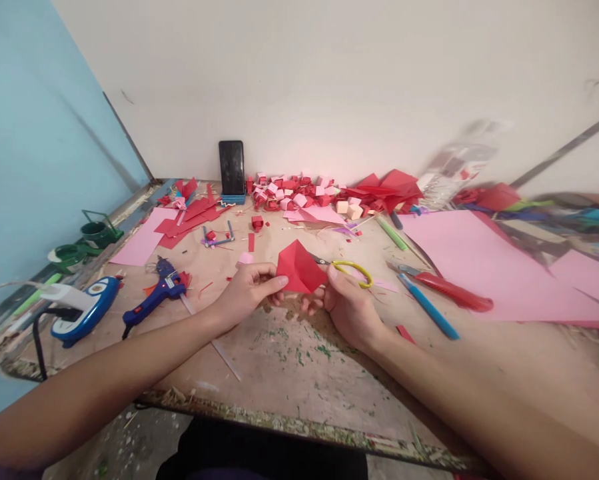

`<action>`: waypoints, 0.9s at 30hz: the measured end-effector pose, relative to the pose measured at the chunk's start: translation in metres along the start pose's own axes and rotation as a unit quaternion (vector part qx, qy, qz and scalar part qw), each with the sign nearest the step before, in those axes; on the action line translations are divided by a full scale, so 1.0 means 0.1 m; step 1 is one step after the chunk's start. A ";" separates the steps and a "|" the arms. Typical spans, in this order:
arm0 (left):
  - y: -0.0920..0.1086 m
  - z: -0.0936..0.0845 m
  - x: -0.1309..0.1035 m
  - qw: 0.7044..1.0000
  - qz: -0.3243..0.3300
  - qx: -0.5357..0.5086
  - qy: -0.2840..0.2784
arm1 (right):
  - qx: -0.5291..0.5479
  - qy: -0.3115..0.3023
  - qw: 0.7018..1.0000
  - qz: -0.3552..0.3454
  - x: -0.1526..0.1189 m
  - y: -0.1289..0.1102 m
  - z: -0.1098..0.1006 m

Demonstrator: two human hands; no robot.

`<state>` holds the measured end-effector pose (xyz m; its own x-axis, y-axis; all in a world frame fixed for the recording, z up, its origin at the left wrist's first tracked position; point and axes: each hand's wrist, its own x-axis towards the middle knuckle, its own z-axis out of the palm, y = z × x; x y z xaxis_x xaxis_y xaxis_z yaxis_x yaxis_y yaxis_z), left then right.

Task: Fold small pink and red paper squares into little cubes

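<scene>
A creased piece of red paper [299, 268] is held up above the middle of the table, between my two hands. My left hand [256, 287] pinches its left edge between thumb and fingers. On the other side, my right hand [346, 300] grips the right corner with the thumb on top. Just behind the right hand lie scissors with yellow handles [353, 272], partly hidden by the paper and that hand. A small folded red paper piece [257, 223] sits on the table beyond the left hand.
A blue glue gun [159, 290] and a blue power strip [86, 310] lie at left. A phone [232, 168] stands at the back beside heaped red and pink paper pieces [299, 193]. At right are a red cutter [454, 291], a blue pen-like stick [429, 307] and pink sheets [484, 260].
</scene>
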<state>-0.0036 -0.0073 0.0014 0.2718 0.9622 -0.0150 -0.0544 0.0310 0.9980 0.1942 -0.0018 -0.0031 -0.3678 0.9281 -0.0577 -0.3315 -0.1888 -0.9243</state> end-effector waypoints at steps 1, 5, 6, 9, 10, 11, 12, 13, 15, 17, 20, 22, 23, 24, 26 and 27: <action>0.01 0.01 -0.01 1.000 0.007 0.014 0.002 | -0.007 -0.005 1.000 0.000 0.00 0.00 0.00; 0.03 0.01 -0.02 0.998 0.034 0.054 0.006 | -0.025 -0.014 1.000 0.013 0.00 0.00 -0.01; 0.02 0.01 -0.02 0.998 0.036 0.057 0.005 | -0.024 -0.013 0.999 0.016 0.00 0.00 -0.01; 0.00 0.00 -0.01 0.999 0.022 0.039 -0.002 | -0.018 -0.016 1.000 0.020 0.00 0.00 -0.02; -0.01 -0.01 0.00 1.000 0.013 0.025 -0.006 | -0.019 -0.021 0.999 0.021 -0.01 0.01 -0.03; -0.02 -0.01 0.01 1.000 0.005 0.010 -0.010 | -0.021 -0.027 0.999 0.022 -0.01 0.01 -0.03; -0.03 -0.01 0.01 1.000 -0.001 -0.003 -0.014 | -0.024 -0.032 0.999 0.022 -0.01 0.01 -0.03; -0.04 -0.01 0.02 1.000 -0.004 -0.013 -0.016 | -0.025 -0.034 0.999 0.023 -0.01 0.01 -0.04; -0.04 -0.01 0.02 1.000 -0.008 -0.025 -0.014 | -0.021 -0.031 0.999 0.022 -0.01 0.01 -0.03; -0.04 -0.01 0.02 0.999 -0.014 -0.033 -0.005 | -0.012 -0.028 0.999 0.018 -0.01 0.01 -0.03; -0.03 -0.01 0.01 0.999 -0.020 -0.036 0.016 | -0.012 -0.018 1.000 -0.007 -0.01 0.02 -0.02; -0.03 -0.01 0.01 0.999 -0.015 -0.027 0.021 | -0.038 0.010 0.999 -0.035 0.00 0.03 -0.02; -0.04 -0.01 0.01 1.000 -0.012 -0.018 0.016 | -0.058 0.028 0.997 -0.044 0.00 0.04 -0.02; -0.05 -0.01 0.01 1.000 -0.009 -0.009 0.007 | -0.079 0.045 0.995 -0.049 0.00 0.05 -0.02; -0.07 -0.01 0.01 1.000 -0.011 0.008 -0.016 | -0.112 0.069 0.990 -0.048 0.00 0.06 -0.01; -0.09 0.00 0.01 0.999 -0.016 0.013 -0.025 | -0.122 0.076 0.989 -0.044 0.01 0.06 0.00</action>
<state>-0.0032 -0.0067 -0.0076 0.3203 0.9462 -0.0454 -0.0198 0.0546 0.9983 0.1920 -0.0025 -0.0088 -0.2062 0.9784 -0.0110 -0.1304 -0.0386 -0.9907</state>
